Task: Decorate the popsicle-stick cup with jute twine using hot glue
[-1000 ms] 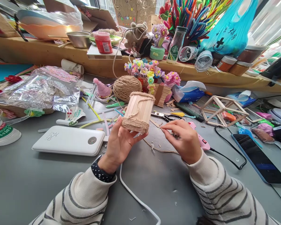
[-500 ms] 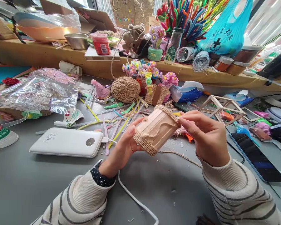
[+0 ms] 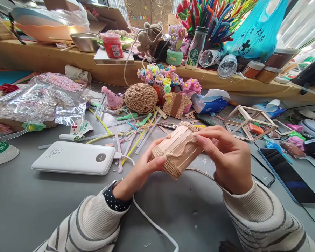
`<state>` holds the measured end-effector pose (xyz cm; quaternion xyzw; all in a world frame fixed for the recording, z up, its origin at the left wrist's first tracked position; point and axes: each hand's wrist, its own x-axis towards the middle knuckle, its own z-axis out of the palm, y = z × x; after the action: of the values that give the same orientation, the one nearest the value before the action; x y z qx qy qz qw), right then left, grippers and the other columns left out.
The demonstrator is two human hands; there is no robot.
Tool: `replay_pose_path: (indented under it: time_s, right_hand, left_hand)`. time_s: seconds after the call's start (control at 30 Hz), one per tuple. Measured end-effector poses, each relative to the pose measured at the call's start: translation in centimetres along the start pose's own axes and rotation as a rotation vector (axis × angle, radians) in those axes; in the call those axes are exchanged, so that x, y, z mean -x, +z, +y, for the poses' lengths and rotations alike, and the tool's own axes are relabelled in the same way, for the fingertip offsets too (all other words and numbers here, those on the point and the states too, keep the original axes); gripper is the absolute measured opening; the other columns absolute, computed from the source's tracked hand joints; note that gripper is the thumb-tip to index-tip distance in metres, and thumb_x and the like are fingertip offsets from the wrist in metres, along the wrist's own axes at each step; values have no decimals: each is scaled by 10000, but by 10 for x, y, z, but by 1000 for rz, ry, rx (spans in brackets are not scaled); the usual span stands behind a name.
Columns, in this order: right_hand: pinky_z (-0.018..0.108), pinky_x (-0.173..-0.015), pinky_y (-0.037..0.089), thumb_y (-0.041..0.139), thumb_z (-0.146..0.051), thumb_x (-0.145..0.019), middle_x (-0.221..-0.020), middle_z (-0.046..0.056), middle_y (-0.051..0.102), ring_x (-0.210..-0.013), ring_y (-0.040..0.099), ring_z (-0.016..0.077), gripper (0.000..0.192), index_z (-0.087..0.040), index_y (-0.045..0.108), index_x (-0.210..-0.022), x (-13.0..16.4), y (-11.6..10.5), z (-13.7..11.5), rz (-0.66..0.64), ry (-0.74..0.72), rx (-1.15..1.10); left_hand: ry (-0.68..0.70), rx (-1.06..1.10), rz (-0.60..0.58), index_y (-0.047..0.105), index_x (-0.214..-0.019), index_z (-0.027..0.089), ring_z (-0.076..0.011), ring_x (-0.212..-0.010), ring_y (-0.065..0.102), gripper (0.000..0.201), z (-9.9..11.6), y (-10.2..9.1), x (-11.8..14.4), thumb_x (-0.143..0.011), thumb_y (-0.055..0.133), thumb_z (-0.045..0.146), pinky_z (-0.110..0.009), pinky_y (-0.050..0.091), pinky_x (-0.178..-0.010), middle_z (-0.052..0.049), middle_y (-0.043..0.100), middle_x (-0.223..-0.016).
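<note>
A small pot made of ice-lolly sticks (image 3: 179,147), wound with jute twine at both ends, lies tilted on its side between my hands above the grey table (image 3: 42,203). My left hand (image 3: 139,173) grips its lower, twine-wrapped end with thumb and fingers. My right hand (image 3: 227,157) holds the upper end, fingertips on the twine there. A loose strand of twine (image 3: 199,171) trails from the pot under my right hand. The ball of jute twine (image 3: 141,98) sits behind, further back on the table.
A white power bank (image 3: 75,157) with its white cable (image 3: 152,220) lies at left. Scattered coloured sticks (image 3: 136,134), a stick-built frame (image 3: 248,119), a phone (image 3: 288,171), crinkled plastic wrap (image 3: 42,99) and pipe-cleaner flowers (image 3: 164,78) crowd the table. A cluttered wooden shelf (image 3: 55,61) runs along the back.
The pot went from upright in my left hand alone to tilted on its side, lower and nearer me. My right hand left the table and took hold of its upper end.
</note>
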<state>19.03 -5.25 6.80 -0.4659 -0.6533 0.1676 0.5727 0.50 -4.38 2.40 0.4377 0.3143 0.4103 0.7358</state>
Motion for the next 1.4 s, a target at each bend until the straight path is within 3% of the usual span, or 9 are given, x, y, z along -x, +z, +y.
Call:
replay_pose_path:
  time_s: [0.2,0.47,0.73,0.97,1.4]
  right_hand:
    - [354,-737,485,627,-172,-776,-776,15,667,-795,587,171,97,-243,675,-820,3,1,-12,-31,-245,305]
    - [374,-805,495,630,-104,-754,-844,24,676,-877,555,193,209,-227,657,-921,8,6,-9,-101,-470,444]
    - [373,-829,499,635,-136,-760,-853,38,691,-874,542,195,192,-217,642,-934,8,5,-7,-120,-617,530]
    - [372,-838,499,655,-131,-752,-821,36,700,-816,561,170,151,-188,650,-891,10,9,-5,-81,-715,585]
    - [387,-854,497,671,-109,-730,-819,46,710,-813,576,168,156,-149,663,-881,13,10,-2,-80,-756,623]
  left_hand:
    - [24,16,5,536,-1148,271,-308,-985,567,544,0,1,-2,-658,690,451,-323,523,-631,-72,603,-1116]
    - [-12,2,43,532,-1135,271,-241,-925,580,560,1,2,-1,-646,698,487,-300,540,-658,-50,591,-1065]
    - [-21,-12,58,534,-1137,284,-270,-956,566,553,-2,1,-1,-651,684,501,-325,530,-663,-50,584,-1082]
    - [-51,-53,62,458,-1201,251,-274,-1002,550,608,2,3,0,-687,644,519,-333,506,-715,-64,558,-1133]
    - [-52,-72,4,434,-1218,265,-276,-1079,520,597,1,-1,-1,-716,625,526,-322,506,-739,-59,527,-1188]
